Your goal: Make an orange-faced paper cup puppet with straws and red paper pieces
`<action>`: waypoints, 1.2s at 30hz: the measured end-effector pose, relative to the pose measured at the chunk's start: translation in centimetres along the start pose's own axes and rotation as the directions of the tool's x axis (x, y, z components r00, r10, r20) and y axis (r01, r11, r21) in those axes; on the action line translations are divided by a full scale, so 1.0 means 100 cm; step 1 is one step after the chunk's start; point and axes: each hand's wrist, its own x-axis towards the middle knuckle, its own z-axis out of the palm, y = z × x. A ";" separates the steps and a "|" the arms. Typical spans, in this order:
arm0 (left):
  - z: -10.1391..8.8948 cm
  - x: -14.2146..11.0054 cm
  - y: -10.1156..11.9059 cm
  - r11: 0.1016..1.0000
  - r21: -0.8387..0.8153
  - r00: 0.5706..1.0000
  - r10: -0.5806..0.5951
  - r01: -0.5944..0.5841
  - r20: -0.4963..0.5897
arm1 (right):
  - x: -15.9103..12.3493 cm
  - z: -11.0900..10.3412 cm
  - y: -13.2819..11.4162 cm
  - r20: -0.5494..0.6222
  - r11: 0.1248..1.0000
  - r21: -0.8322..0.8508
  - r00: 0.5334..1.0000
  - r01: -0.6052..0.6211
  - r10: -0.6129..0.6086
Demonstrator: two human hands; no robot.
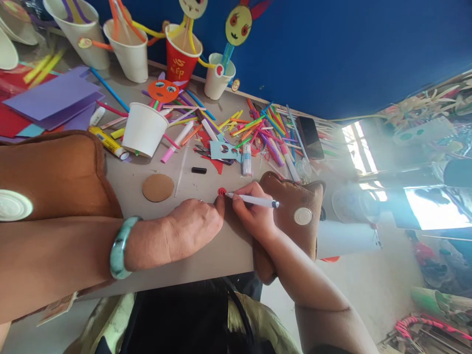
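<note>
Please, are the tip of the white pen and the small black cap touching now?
Apart. The head view shows bare table between the black cap and the tip of the white pen.

The marks on the small red paper disc are too small to read surely, and a fingertip of the left hand hides its lower part. The right hand covers some of the white-barrelled pen. The left edge cuts off the large brown padded cushion; the top edge crops the round pale paper face above the red paper cup. Small print on the white label-wrapped tube cannot be read. At far right, glare and blur smear the pale flower-like shapes.
</note>
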 end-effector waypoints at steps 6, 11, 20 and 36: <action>0.001 -0.002 0.001 1.000 0.014 1.000 0.002 -0.002 -0.027 | 0.000 0.002 0.003 -0.043 1.000 0.003 0.999 0.009 -0.009; 0.003 -0.001 0.001 1.000 0.014 0.999 0.008 -0.008 -0.031 | 0.000 0.002 0.003 -0.019 1.000 -0.012 1.000 -0.008 0.008; -0.003 0.002 0.000 1.000 0.015 1.000 0.005 -0.004 -0.025 | 0.000 0.001 0.003 -0.009 1.000 -0.015 1.000 -0.002 0.002; 0.001 0.002 0.000 1.000 0.001 1.000 -0.010 0.010 -0.008 | 0.001 0.001 0.003 0.008 0.999 0.018 0.999 -0.047 0.047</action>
